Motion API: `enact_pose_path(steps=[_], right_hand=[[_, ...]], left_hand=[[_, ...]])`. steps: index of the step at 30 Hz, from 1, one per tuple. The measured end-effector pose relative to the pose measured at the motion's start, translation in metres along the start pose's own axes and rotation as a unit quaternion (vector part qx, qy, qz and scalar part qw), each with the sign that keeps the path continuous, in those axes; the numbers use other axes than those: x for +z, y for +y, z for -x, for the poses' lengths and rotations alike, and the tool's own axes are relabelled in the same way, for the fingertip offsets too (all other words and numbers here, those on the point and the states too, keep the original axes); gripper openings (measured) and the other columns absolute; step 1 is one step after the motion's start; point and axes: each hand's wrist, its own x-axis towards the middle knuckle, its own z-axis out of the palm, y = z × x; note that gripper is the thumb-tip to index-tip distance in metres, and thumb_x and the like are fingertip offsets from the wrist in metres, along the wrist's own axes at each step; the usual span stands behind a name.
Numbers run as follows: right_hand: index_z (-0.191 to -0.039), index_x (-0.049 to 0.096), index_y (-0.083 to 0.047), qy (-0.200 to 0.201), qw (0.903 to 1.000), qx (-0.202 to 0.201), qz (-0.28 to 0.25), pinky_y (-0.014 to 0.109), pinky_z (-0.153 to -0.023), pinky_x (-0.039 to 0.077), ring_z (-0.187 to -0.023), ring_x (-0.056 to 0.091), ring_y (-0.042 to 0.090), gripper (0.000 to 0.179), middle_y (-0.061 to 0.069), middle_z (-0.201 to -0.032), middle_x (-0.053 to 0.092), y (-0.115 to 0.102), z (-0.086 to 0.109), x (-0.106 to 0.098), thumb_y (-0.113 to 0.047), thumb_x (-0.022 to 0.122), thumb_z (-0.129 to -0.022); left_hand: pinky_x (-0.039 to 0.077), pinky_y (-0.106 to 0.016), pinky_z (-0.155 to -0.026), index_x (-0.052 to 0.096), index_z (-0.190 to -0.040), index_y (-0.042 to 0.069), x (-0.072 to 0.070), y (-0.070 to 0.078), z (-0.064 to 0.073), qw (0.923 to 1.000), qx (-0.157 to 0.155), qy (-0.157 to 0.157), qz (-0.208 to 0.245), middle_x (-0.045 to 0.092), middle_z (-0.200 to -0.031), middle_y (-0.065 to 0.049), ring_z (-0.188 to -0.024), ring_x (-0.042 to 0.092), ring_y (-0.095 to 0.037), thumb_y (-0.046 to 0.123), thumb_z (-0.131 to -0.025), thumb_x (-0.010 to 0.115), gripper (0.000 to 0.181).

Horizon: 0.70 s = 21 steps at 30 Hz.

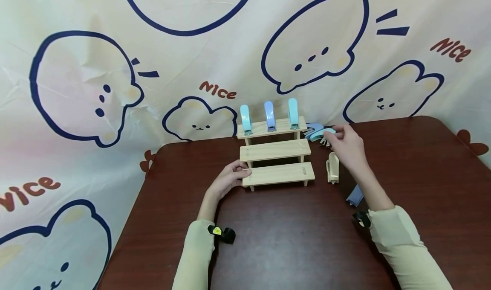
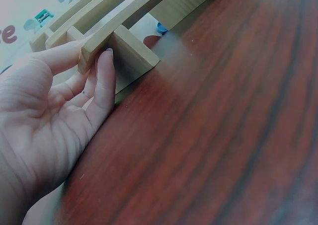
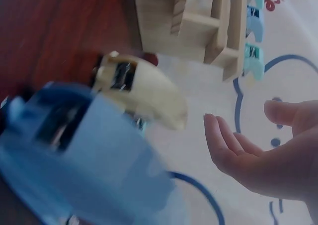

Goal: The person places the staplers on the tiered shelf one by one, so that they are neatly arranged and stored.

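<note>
A three-tier wooden stand [image 1: 278,174] stands toward the back of the table. My left hand [image 1: 229,180] grips the left end of its lowest tier, with thumb and fingers around the board's edge in the left wrist view. Near the stand's right side, my right hand [image 1: 348,147] reaches over a teal stapler [image 1: 321,134]. In the right wrist view its thumb and fingers [image 3: 223,140] are spread apart with nothing between them. A blue stapler [image 1: 314,127] lies beside the teal one. Closer to me are a cream stapler [image 1: 333,168] and another blue stapler [image 1: 355,195], partly hidden by the right arm.
On the top tier stand a teal stapler [image 1: 246,120], a blue-violet stapler [image 1: 270,117] and another teal stapler [image 1: 293,114]. The lower two tiers are bare wood. A printed cloth [image 1: 215,59] hangs right behind the dark brown table [image 1: 268,247].
</note>
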Motion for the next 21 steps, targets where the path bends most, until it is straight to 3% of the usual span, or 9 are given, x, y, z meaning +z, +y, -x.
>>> enact_pose_path(steps=[4,9,11,13,17,21], right_hand=[[-0.14,0.052,0.007,-0.004,0.9999,0.012,-0.005,0.019,-0.069,0.05,-0.085,0.072,0.026,0.057,0.028,-0.118,0.067,0.011,0.0,-0.006,-0.039,0.055,-0.106],[-0.142,0.048,0.01,-0.032,0.9989,0.022,-0.025,0.012,-0.067,0.051,-0.075,0.062,-0.001,0.059,0.03,-0.119,0.064,0.018,-0.003,-0.011,-0.037,0.056,-0.107],[-0.143,0.047,0.01,-0.045,0.9982,0.027,-0.031,0.013,-0.069,0.052,-0.08,0.064,0.002,0.06,0.031,-0.122,0.063,0.019,-0.004,-0.012,-0.037,0.055,-0.107],[-0.144,0.046,0.01,-0.057,0.9973,0.034,-0.032,0.015,-0.072,0.053,-0.09,0.068,0.015,0.061,0.032,-0.125,0.062,0.02,-0.005,-0.012,-0.038,0.054,-0.108],[-0.145,0.046,0.01,-0.078,0.9956,0.048,-0.02,0.031,-0.086,0.058,-0.112,0.066,0.039,0.062,0.032,-0.127,0.062,0.023,-0.007,-0.012,-0.041,0.051,-0.109],[-0.144,0.047,0.012,-0.096,0.9939,0.051,-0.018,0.046,-0.095,0.055,-0.114,0.065,0.04,0.061,0.032,-0.127,0.063,0.026,-0.008,-0.012,-0.039,0.05,-0.109]], left_hand=[[0.054,-0.03,-0.069,0.054,-0.109,0.006,0.001,-0.001,-0.001,1.0,0.0,-0.002,0.0,0.064,-0.096,-0.004,-0.085,0.065,-0.016,0.011,-0.1,0.066,0.016],[0.054,-0.029,-0.069,0.053,-0.109,0.006,0.001,-0.002,-0.002,1.0,-0.002,-0.003,0.001,0.064,-0.096,-0.004,-0.086,0.065,-0.016,0.011,-0.1,0.066,0.016],[0.054,-0.029,-0.069,0.053,-0.109,0.005,0.001,-0.002,-0.002,1.0,-0.003,-0.001,0.001,0.064,-0.096,-0.005,-0.086,0.065,-0.016,0.011,-0.1,0.066,0.017],[0.054,-0.029,-0.069,0.053,-0.109,0.005,0.001,-0.002,-0.002,1.0,-0.003,0.001,0.002,0.065,-0.096,-0.004,-0.086,0.066,-0.016,0.011,-0.1,0.066,0.017],[0.054,-0.029,-0.07,0.053,-0.108,0.005,0.001,0.0,-0.001,1.0,-0.002,0.002,0.0,0.065,-0.096,-0.004,-0.086,0.066,-0.015,0.011,-0.1,0.066,0.017],[0.054,-0.029,-0.07,0.054,-0.108,0.006,0.002,0.0,-0.001,1.0,-0.002,0.003,-0.001,0.065,-0.096,-0.003,-0.085,0.066,-0.015,0.01,-0.099,0.066,0.016]])
